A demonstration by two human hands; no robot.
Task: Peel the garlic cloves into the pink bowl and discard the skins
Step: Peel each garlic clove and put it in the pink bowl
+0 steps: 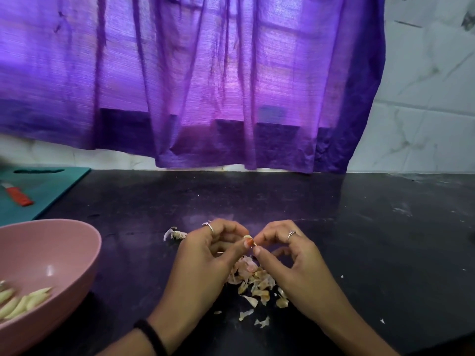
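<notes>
Both hands [205, 255] pinching garlic clove [248, 237].

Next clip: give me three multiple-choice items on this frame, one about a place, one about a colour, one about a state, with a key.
1. Where does the pile of garlic skins lie?
A. in the pink bowl
B. on the black counter under the hands
C. on the cutting board

2. What colour is the cutting board?
A. teal
B. yellow
C. white

3. What are the hands doing?
A. resting flat on the counter
B. both pinching one garlic clove
C. lifting the bowl

Key: 1 B, the skins sit on the counter below the left hand and right hand. 2 A, the board at far left is teal. 3 B, the fingertips of both meet on the clove, while the pink bowl stands untouched.
</notes>
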